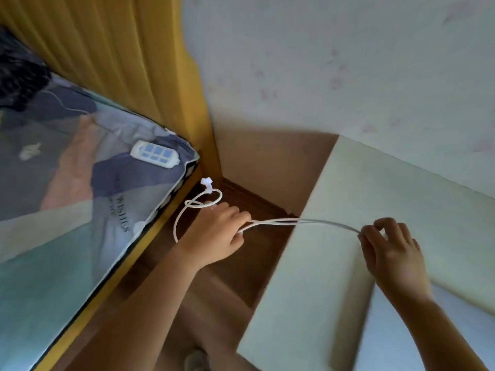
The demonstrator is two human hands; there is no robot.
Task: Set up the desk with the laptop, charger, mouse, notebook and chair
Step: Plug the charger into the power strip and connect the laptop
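A white charger cable (276,223) stretches between both hands over the gap between bed and desk. My left hand (219,231) grips it low in the gap, and beyond that hand the cable loops and knots, ending in a white plug (207,183) near the floor corner. My right hand (388,247) pinches the cable's other part above the pale desk top (348,199). The laptop, mouse, notebook and chair are out of view.
A bed with a patterned grey-blue cover (67,183) fills the left, with a white power strip (155,153) lying near its corner. A yellow curtain (128,62) hangs behind it. Brown floor (241,263) shows in the narrow gap. A pale wall (348,62) rises behind the desk.
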